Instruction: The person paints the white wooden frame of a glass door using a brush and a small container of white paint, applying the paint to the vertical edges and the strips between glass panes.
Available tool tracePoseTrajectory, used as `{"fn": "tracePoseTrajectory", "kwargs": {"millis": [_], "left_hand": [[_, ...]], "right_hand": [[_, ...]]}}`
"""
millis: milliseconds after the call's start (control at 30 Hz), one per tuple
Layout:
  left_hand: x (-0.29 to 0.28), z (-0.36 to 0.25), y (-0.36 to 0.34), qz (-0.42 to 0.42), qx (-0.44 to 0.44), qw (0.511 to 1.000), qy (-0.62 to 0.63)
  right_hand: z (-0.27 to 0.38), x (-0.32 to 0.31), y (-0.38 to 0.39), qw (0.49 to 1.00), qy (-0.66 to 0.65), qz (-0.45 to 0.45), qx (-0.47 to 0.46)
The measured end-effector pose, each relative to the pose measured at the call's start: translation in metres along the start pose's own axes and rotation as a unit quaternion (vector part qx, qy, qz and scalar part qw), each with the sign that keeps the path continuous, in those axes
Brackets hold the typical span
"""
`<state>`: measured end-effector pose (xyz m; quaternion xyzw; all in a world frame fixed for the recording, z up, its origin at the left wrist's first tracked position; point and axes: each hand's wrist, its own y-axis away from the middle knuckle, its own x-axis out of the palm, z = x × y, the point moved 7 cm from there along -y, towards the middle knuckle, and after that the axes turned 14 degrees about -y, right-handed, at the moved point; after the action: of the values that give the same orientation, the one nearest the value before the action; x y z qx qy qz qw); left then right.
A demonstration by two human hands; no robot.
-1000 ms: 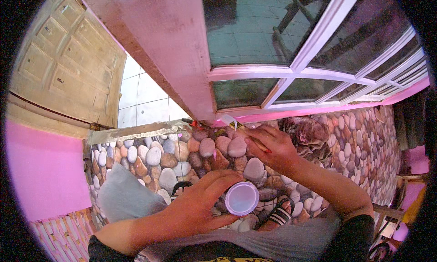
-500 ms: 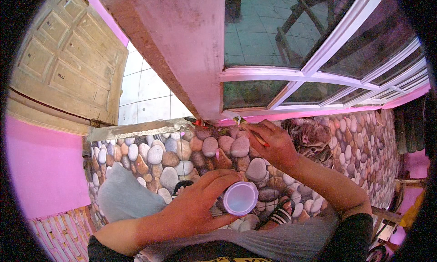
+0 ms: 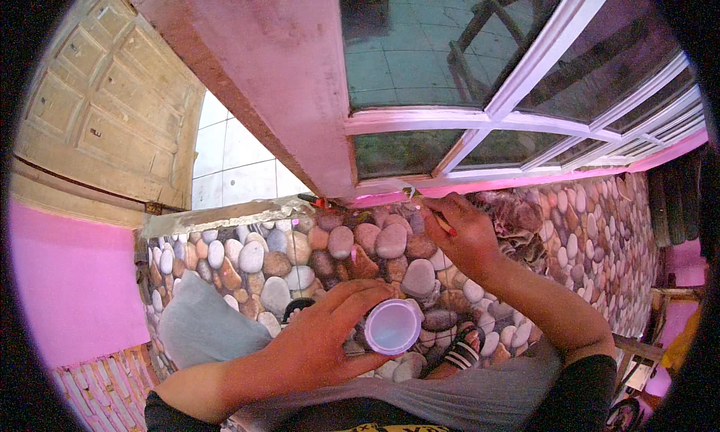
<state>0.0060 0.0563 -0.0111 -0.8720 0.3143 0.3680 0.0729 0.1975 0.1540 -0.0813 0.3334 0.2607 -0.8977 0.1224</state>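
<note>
Brush (image 3: 445, 223): in the right hand (image 3: 463, 235), ahead of and to the right of the left hand. Fingers pinched round the wooden handle, its red end showing between them. Brush head points away from the palm, leftward, to the foot of the pink ledge (image 3: 525, 176); whether the bristles touch it, cannot tell.

Cup (image 3: 393, 328): pale lilac, round, in the left hand (image 3: 334, 327). Thumb and fingers wrap its left side; mouth faces up. Inside looks pale bluish; how full, cannot tell. Cup sits nearer the body than the brush, the two well apart.

Just past the right hand: window (image 3: 409, 153), white-pink frame, dark panes. Left of the window, ahead of the left hand: pink post (image 3: 300, 64), edge rough and brown. At its foot, left of the brush, a small red-and-black object (image 3: 322, 202), kind unclear. Right of the right hand, close by: crumpled brownish bundle (image 3: 516, 218).

Beneath both hands: pebble-patterned floor (image 3: 259, 261). Striped sandal (image 3: 466, 346) on a foot, right of the cup. Far left of the hands: panelled wooden door (image 3: 105, 117), pink wall (image 3: 79, 274) below it.
</note>
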Motion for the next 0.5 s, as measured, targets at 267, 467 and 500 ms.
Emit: {"fn": "tracePoseTrajectory", "kwargs": {"millis": [267,467,500], "left_hand": [[0.004,0.002,0.0,0.015,-0.005,1.0,-0.001],[0.002,0.001,0.0,0.013,-0.006,1.0,0.002],[0.002,0.001,0.0,0.013,-0.007,1.0,0.003]], "right_hand": [[-0.018,-0.015,0.005,0.99,0.03,0.038,0.136],[-0.025,-0.029,0.008,0.983,0.048,0.012,0.177],[-0.024,-0.031,0.008,0.983,0.049,0.012,0.177]]}}
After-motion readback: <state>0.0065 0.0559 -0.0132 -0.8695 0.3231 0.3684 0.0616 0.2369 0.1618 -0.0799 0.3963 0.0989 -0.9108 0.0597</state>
